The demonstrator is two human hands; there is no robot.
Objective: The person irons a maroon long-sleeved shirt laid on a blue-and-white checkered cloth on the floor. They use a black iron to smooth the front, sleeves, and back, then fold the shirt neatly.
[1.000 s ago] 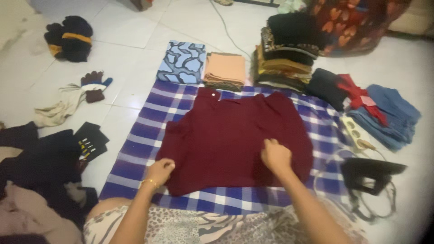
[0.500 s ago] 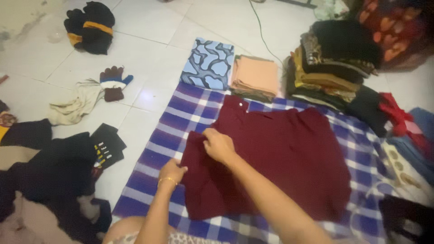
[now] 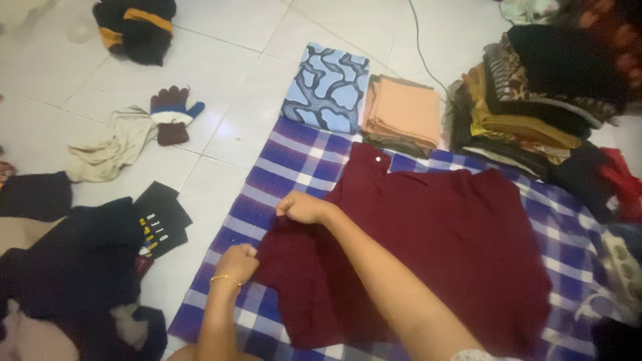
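Maroon shirt (image 3: pixel 428 247) on checked cloth (image 3: pixel 287 160), left hand (image 3: pixel 235 262) and right hand (image 3: pixel 302 207) pinching its edge, fingertips hidden

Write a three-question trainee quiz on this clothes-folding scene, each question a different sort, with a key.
1. True or false: both hands grip the left edge of the maroon shirt.
2. The shirt lies on: A) bare tile, B) a blue-and-white checked cloth, C) a wooden table.
3. Fill in: the folded peach cloth lies right of the folded blue ____ cloth.

Key
1. True: the left hand and right hand are each closed on that edge.
2. B
3. patterned
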